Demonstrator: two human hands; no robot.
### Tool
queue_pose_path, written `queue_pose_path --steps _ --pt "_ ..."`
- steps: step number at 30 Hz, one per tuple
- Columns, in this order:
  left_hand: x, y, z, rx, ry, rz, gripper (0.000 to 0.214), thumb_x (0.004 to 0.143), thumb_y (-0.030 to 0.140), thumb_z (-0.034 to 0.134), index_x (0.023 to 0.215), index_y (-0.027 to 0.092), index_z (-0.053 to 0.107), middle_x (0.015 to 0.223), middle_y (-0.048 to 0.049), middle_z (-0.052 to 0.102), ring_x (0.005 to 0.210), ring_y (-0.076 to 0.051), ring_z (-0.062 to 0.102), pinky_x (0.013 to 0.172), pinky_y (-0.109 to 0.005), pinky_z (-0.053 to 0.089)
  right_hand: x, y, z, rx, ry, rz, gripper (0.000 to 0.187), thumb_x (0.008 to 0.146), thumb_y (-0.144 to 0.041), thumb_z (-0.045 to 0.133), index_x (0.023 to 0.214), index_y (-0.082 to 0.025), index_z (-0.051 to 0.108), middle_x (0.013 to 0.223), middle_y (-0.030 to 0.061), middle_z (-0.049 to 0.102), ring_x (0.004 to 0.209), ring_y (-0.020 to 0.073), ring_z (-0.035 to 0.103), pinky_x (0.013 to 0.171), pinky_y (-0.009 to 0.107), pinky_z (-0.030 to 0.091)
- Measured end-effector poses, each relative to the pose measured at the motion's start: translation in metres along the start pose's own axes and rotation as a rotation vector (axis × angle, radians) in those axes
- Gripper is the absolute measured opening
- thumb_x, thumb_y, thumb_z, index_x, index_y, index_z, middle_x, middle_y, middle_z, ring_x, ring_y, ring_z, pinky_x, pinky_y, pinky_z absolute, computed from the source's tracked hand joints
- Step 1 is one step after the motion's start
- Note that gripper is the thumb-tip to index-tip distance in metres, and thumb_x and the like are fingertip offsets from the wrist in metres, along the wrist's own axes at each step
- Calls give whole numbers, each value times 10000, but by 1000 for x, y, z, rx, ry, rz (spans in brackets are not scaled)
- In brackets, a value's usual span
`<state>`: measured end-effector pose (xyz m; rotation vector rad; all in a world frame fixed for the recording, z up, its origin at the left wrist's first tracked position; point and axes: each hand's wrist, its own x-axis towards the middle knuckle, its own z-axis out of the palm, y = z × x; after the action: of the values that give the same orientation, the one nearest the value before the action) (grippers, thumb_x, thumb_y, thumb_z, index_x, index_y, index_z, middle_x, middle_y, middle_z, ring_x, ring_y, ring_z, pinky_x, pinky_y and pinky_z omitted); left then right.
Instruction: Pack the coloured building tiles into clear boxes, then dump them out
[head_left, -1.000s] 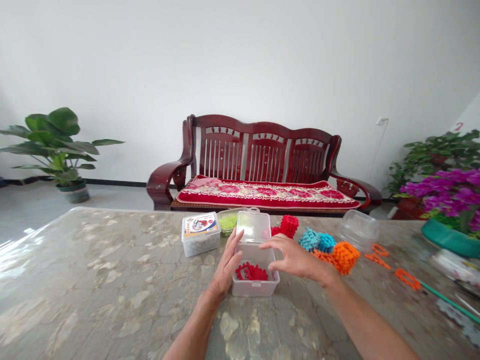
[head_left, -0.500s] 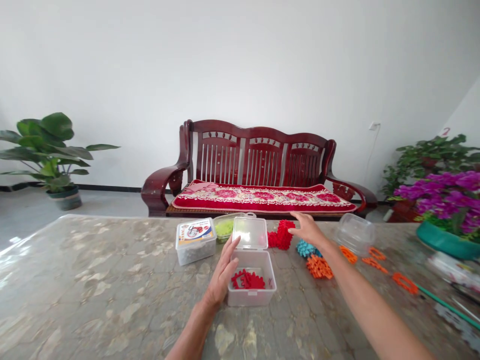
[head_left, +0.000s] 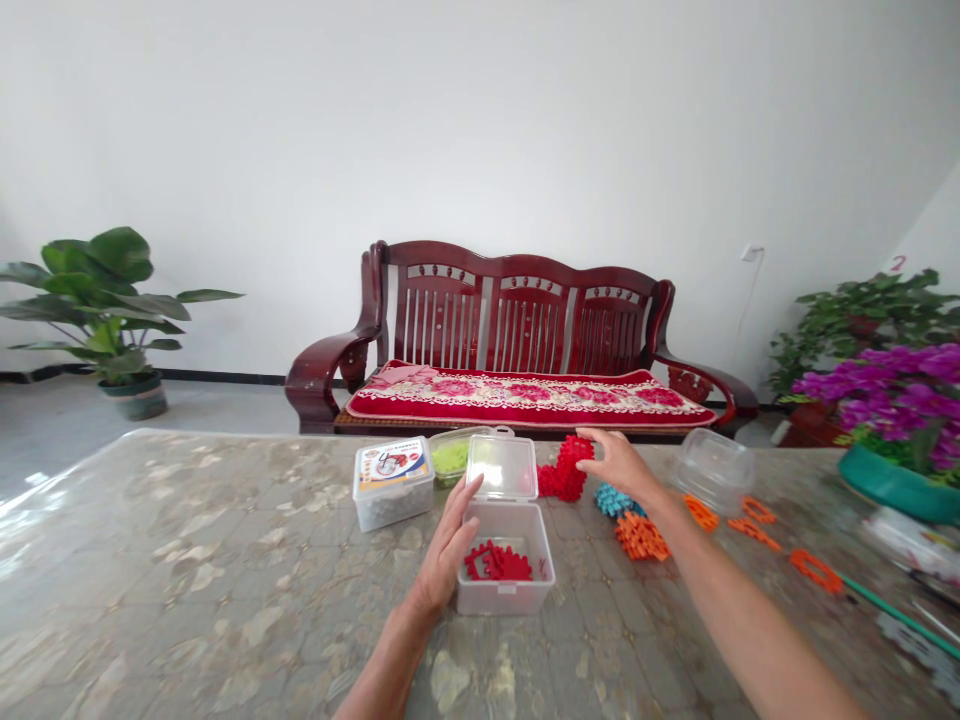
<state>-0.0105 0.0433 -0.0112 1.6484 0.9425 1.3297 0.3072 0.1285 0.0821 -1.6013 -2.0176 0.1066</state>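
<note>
My left hand [head_left: 444, 560] rests along the left side of a clear plastic box [head_left: 541, 560], its fingers stretched out and apart. Inside the box lie several flat red notched pieces [head_left: 499, 562]. The box's lid [head_left: 501, 468] stands tipped back behind it. My right hand [head_left: 621, 466] reaches to a red cluster of interlocking pieces [head_left: 571, 478], with thumb and fingers closed about its right upper part. Just below that hand sit a blue cluster [head_left: 615, 499] and an orange cluster [head_left: 641, 537].
A lidded box with a label [head_left: 394, 485] stands left of the open one, near a container of green pieces [head_left: 451, 457]. Farther right are an upturned clear container [head_left: 714, 470], loose orange pieces [head_left: 816, 570] and a teal flowerpot [head_left: 896, 482]. A wooden bench [head_left: 525, 310] is behind the table.
My right hand has closed in on the red cluster, whose top now reaches slightly higher beneath the fingers. My left hand stays beside the box. The view has shifted slightly.
</note>
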Motion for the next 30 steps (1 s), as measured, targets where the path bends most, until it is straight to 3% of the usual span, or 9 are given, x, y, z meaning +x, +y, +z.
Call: queue_pose_path --steps 2,5,10,20,25,30 --pt "0 1 0 -1 -1 2 550 938 407 446 1460 234 428 1597 -47 293 1493 -279 164 1225 -461 113 -10 -23 -6 59 -26 -32 597 678 -266 734 1263 -226 625 1208 78 673 1122 266 585 1007 430 436" --pt "0 2 1 1 -1 -3 549 940 397 441 1461 225 425 1598 -53 290 1490 -272 177 1225 -461 109 -30 -65 -10 144 -198 -166 603 662 -271 764 1250 -259 631 1189 61 674 1066 247 607 968 409 460" --pt "-1 2 3 -5 11 -11 557 943 415 434 1466 225 413 1593 -48 304 1492 -263 167 1227 -464 83 -56 -119 -2 107 -429 -384 581 693 -275 765 1256 -264 623 1282 51 642 1203 259 544 1053 402 396" --pt "0 2 3 -21 3 -19 566 941 442 440 1460 217 423 1581 -55 332 1485 -257 197 1228 -444 113 -57 -141 31 124 -572 -580 536 717 -196 719 1245 -201 622 1248 79 652 1135 238 596 975 338 459" --pt "0 1 3 -12 -4 -25 562 945 448 431 1461 225 422 1580 -48 334 1488 -262 184 1227 -451 102 -56 -127 24 238 -353 -418 357 791 -145 609 1125 -242 689 1168 44 699 1091 204 627 975 339 466" --pt "-2 3 4 -43 5 -20 548 954 457 436 1459 244 429 1582 -35 331 1492 -251 172 1230 -430 86 -32 -71 14 165 23 -178 306 813 -187 547 1071 -239 703 1116 56 713 1064 225 635 978 404 474"
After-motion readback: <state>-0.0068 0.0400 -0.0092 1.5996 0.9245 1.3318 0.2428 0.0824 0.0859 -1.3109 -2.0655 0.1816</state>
